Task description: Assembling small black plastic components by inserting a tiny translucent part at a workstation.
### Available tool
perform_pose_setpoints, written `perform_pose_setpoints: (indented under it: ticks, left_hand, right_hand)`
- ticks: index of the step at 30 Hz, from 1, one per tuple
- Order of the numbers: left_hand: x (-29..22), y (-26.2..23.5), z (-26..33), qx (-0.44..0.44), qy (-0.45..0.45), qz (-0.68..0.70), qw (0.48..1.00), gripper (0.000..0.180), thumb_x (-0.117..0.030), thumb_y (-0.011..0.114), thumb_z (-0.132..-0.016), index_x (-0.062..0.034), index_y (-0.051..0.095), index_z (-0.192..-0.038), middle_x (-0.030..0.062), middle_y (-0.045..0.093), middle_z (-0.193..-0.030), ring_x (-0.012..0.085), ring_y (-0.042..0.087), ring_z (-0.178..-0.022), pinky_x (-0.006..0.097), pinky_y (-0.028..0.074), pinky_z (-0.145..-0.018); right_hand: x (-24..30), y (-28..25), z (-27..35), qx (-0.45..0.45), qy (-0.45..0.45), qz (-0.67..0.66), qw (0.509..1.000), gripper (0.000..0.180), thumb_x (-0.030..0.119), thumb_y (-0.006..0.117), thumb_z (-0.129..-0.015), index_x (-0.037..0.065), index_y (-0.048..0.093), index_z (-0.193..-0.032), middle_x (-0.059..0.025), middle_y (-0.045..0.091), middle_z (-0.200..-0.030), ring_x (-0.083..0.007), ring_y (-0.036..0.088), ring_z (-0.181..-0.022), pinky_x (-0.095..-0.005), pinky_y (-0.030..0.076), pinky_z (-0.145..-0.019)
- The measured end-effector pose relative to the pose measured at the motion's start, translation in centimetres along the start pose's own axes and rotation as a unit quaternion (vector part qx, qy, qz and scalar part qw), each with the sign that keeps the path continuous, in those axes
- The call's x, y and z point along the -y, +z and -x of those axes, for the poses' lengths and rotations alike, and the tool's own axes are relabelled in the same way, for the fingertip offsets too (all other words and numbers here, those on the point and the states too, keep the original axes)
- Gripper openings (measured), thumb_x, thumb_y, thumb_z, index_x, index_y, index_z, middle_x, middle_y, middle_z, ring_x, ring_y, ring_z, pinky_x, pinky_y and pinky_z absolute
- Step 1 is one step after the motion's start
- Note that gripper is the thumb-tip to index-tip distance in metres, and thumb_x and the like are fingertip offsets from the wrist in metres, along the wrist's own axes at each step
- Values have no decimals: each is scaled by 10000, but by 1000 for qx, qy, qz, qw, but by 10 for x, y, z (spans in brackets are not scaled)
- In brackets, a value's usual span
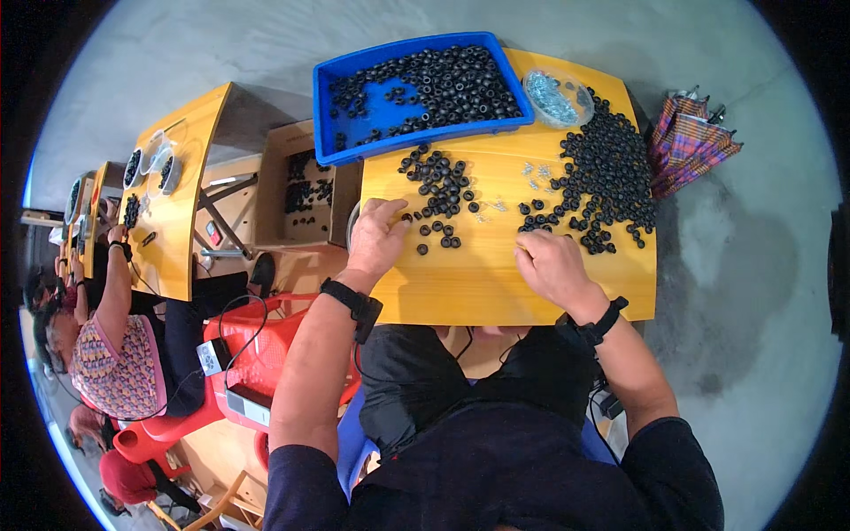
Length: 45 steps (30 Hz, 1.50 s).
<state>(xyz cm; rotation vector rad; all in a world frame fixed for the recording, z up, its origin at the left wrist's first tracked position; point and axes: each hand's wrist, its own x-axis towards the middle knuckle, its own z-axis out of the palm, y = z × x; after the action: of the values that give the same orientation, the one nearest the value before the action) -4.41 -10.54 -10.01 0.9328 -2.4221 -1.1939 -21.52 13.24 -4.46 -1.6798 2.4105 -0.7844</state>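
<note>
risk first: the loose black rubber rings (440, 190) lie scattered near the near-left corner of the yellow wooden surface (478, 283), and a sideways sweep of the left hand (376, 237) could roll some over that edge toward the open cardboard box (297, 190) or the floor below. the bigger heap of rings (611, 181) sits close to the right edge of the surface, beside a folded plaid umbrella (689, 146) on the floor; a nudge from the right forearm could spill it. the small silvery metal bits (536, 173) between the two heaps are tiny and easily brushed away or mixed under the rings. the clear dish of silvery parts (556, 97) stands just beside the blue tray (416, 93) at the far edge, and a knock could tip it. grip, left hand: palm down, fingers loosely spread, fingertips touching or just at one or two rings at the edge of the left cluster; not closed on anything that can be seen. grip, right hand (553, 265): fingers curled under, knuckles up, near the stray rings at the foot of the right heap; whether it pinches a ring or a metal bit cannot be told, the fingertips being hidden. another person works at a neighbouring surface (181, 186) to the left, well apart.
</note>
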Motion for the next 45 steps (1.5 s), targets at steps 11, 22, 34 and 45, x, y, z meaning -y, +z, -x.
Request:
perform_pose_setpoints:
  ticks: [11, 22, 34, 45]
  left_hand:
    - [4, 1, 0, -8, 71, -69, 995, 224, -125, 682, -762, -12, 682, -956, 147, 634, -919, 285, 620, -831, 372, 497, -743]
    - [5, -5, 50, 14, -172, 252, 952, 196, -101, 682, -819, 53, 657, -936, 37, 635, -697, 67, 537, -542, 221, 431, -492]
    - [8, -1, 47, 35, -184, 284, 940, 206, -88, 682, -824, 46, 651, -977, 14, 632, -754, 56, 518, -558, 204, 428, -501]
    - [10, -4, 51, 39, -189, 303, 933, 173, -44, 666, -829, 41, 641, -978, 11, 619, -751, 60, 519, -565, 206, 428, -500]
  right_hand:
    - [-1, 7, -47, -51, -9, -9, 999, 118, 64, 555, -813, 8, 531, -712, -178, 543, -715, -382, 563, -627, -459, 453, -578]
    - [-32, 3, -72, 11, -12, 26, 1000, 97, 77, 540, -812, 31, 577, -735, -167, 565, -745, -379, 578, -734, -459, 463, -649]
    - [-44, 39, -113, 102, -98, -17, 990, 139, 96, 582, -814, 91, 678, -914, -131, 606, -820, -341, 599, -831, -449, 479, -726]
    - [-40, 45, -118, 142, -98, 0, 985, 96, 103, 575, -835, 68, 639, -898, -159, 609, -846, -366, 596, -853, -470, 479, -737]
